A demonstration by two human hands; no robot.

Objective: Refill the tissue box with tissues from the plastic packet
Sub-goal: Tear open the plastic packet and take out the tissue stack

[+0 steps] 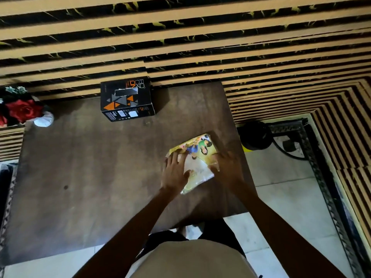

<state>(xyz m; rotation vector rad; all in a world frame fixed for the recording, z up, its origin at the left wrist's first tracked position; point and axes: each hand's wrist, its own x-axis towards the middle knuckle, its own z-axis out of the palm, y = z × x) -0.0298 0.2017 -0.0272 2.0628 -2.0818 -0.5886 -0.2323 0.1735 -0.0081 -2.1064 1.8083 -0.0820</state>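
Observation:
A yellow plastic tissue packet [197,155] with a printed picture lies on the right part of the dark brown table [90,177]. My left hand [174,172] rests on its left end with fingers spread. My right hand [226,167] presses its right edge, fingers curled on the plastic. The black tissue box [126,99] with orange triangles and a torn top slot stands at the table's far edge, well apart from both hands.
Red artificial flowers [22,110] in a white vase [44,119] stand at the far left corner. A striped wall runs behind the table. A black and yellow object [255,136] sits on the tiled floor at the right.

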